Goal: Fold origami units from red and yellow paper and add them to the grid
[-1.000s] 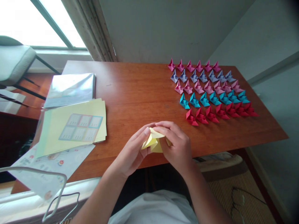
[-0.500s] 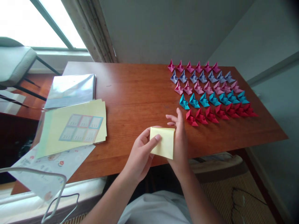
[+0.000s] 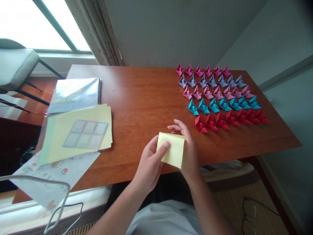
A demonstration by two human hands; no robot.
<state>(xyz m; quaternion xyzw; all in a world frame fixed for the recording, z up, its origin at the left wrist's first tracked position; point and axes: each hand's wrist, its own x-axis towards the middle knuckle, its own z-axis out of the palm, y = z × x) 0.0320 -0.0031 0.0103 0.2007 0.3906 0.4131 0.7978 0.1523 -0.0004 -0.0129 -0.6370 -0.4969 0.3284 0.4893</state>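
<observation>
A folded yellow paper square (image 3: 172,150) is held just above the near edge of the wooden table (image 3: 141,98). My left hand (image 3: 149,163) pinches its left side, thumb on top. My right hand (image 3: 187,147) backs the paper from behind and from the right, its fingers loosely spread past the top edge. To the right, several rows of small folded paper pieces (image 3: 220,94) in magenta, lavender, pink, teal and red lie on the table. The nearest red piece (image 3: 200,124) is a little beyond my right hand.
A stack of pale yellow sheets with a printed card (image 3: 80,132) lies at the table's left, a shiny plastic sleeve (image 3: 74,94) behind it. A printed sheet (image 3: 49,176) overhangs the near left edge. A chair (image 3: 14,65) stands by the window.
One second ago both hands were closed around a crumpled-looking yellow fold. Now the paper shows as a flat square, the right fingers have opened, and the paper has tilted slightly.
</observation>
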